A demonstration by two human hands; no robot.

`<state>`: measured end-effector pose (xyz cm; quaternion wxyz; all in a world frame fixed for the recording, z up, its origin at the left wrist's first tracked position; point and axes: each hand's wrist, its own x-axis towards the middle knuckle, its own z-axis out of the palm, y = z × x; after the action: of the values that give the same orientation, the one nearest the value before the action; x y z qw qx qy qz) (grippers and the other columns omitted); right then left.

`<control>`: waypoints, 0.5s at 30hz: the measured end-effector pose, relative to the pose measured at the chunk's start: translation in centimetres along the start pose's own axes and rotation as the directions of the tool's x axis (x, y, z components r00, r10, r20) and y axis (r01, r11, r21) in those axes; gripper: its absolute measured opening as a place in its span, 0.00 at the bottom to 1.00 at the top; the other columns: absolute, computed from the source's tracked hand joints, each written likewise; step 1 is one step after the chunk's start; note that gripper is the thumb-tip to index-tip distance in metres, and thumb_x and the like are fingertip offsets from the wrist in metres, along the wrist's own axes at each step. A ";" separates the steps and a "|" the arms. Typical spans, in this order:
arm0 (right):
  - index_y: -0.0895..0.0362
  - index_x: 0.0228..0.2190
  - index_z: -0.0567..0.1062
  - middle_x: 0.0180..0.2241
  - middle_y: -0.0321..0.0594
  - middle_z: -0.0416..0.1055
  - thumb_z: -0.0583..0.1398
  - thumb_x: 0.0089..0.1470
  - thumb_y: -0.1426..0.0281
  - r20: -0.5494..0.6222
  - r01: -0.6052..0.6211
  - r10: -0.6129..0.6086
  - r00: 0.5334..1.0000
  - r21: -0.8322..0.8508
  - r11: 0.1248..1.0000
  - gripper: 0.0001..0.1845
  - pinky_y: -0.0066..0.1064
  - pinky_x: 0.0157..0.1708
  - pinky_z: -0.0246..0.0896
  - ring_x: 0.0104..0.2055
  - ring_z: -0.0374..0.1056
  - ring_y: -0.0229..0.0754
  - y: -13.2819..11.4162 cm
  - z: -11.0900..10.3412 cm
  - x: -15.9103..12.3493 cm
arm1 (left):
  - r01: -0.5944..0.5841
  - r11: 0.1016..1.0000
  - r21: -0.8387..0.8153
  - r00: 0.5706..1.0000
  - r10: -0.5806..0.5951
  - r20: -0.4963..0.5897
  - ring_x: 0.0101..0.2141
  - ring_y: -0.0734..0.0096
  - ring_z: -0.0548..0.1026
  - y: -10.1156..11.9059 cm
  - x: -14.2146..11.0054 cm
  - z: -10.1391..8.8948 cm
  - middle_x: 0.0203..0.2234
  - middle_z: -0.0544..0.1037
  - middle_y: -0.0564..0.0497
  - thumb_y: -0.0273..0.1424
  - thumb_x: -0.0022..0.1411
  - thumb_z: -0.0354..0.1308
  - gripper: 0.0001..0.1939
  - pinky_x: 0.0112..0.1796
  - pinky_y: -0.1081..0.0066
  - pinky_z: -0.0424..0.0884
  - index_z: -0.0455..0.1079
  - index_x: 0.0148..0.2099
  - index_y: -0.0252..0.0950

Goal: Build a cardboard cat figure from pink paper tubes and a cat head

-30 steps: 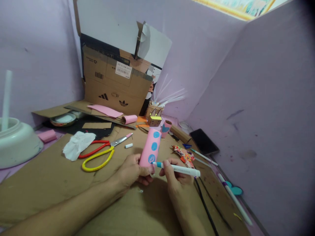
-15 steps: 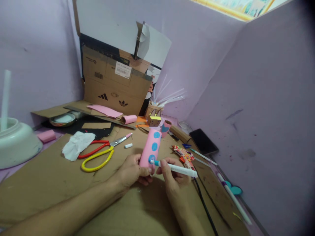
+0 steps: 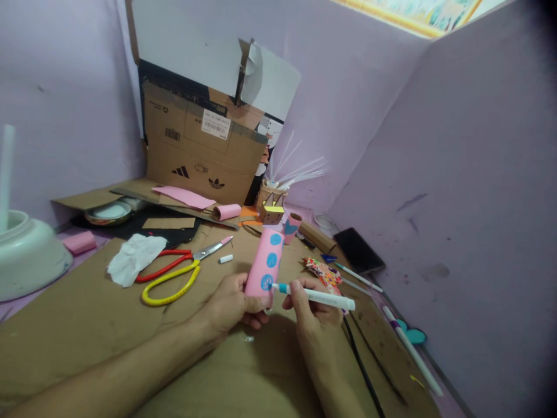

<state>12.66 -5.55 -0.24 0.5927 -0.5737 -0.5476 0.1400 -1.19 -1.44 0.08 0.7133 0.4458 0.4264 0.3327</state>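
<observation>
My left hand [image 3: 237, 302] is wrapped around the lower end of a pink paper-covered tube [image 3: 263, 255], which leans upward away from me. Three blue round spots run down its front. In my right hand [image 3: 314, 305] a white marker with a blue collar [image 3: 324, 298] is pinched, its tip at the right edge of the lowest spot. A small white cap [image 3: 225, 259] lies on the cardboard sheet left of the tube. Behind the tube stands a shorter pink tube with a blue shape [image 3: 292, 226].
Scissors with red and yellow handles [image 3: 174, 278] and a crumpled tissue [image 3: 136, 258] lie at left, near a white pot [image 3: 30, 261]. A glue gun with patterned covering [image 3: 324, 273], its black cord [image 3: 361, 360] and a dark tablet [image 3: 359, 249] are at right. A cardboard box [image 3: 200, 151] stands behind.
My right hand has shifted slightly right, taking the marker tip from inside the lowest blue spot to its right edge. The left hand keeps hold of the tube.
</observation>
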 end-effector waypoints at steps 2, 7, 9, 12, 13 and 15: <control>0.58 0.22 0.71 0.15 0.33 0.68 0.57 0.53 0.63 -0.011 0.009 -0.009 1.000 0.009 1.000 0.13 0.26 0.18 0.59 0.17 0.65 0.37 0.0 0.0 0.1 | 0.004 1.000 0.000 1.000 -0.004 0.001 0.18 0.74 0.73 0.0 0.0 0.0 0.23 0.76 0.50 0.29 0.40 0.65 0.19 0.19 0.76 0.68 0.66 0.37 0.29; 0.58 0.21 0.70 0.16 0.33 0.68 0.56 0.54 0.65 -0.005 0.041 -0.041 0.999 0.008 0.999 0.13 0.26 0.19 0.59 0.18 0.65 0.37 -0.1 0.1 0.1 | 0.011 1.000 0.001 1.000 -0.011 0.004 0.19 0.74 0.73 0.2 -0.1 0.1 0.24 0.76 0.49 0.29 0.41 0.65 0.19 0.20 0.76 0.68 0.66 0.37 0.28; 0.58 0.21 0.70 0.16 0.33 0.69 0.57 0.54 0.65 -0.001 0.047 -0.047 0.999 0.015 0.999 0.13 0.26 0.19 0.60 0.18 0.66 0.37 -0.1 0.1 0.1 | 0.009 1.000 0.001 1.000 -0.009 0.004 0.19 0.74 0.73 0.2 -0.1 0.1 0.25 0.76 0.49 0.29 0.40 0.65 0.20 0.20 0.75 0.69 0.66 0.38 0.28; 0.58 0.22 0.71 0.17 0.33 0.69 0.57 0.54 0.65 0.000 0.044 -0.044 0.999 0.033 0.998 0.13 0.25 0.19 0.60 0.19 0.66 0.36 0.0 0.1 0.1 | 0.004 1.000 -0.002 1.000 -0.004 0.004 0.19 0.74 0.73 0.2 -0.1 0.1 0.24 0.76 0.50 0.29 0.40 0.65 0.19 0.19 0.76 0.68 0.67 0.37 0.28; 0.58 0.22 0.71 0.17 0.33 0.69 0.57 0.54 0.65 0.001 0.044 -0.044 0.999 0.040 0.998 0.13 0.25 0.19 0.60 0.19 0.66 0.36 0.0 0.1 0.1 | 0.003 1.000 -0.003 1.000 -0.003 0.003 0.19 0.74 0.73 0.2 -0.1 0.1 0.24 0.76 0.50 0.29 0.40 0.65 0.19 0.19 0.76 0.69 0.67 0.37 0.28; 0.58 0.23 0.71 0.17 0.33 0.69 0.57 0.54 0.64 0.003 0.041 -0.041 0.999 0.047 0.998 0.13 0.25 0.19 0.60 0.19 0.66 0.36 0.1 0.1 0.1 | 0.003 1.000 -0.007 1.000 -0.003 -0.001 0.19 0.74 0.73 0.1 -0.1 0.1 0.24 0.76 0.50 0.29 0.40 0.65 0.18 0.19 0.76 0.68 0.67 0.36 0.28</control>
<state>12.64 -5.35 -0.35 0.6076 -0.5480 -0.5571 0.1419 -1.17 -1.53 0.28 0.7151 0.4426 0.4262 0.3333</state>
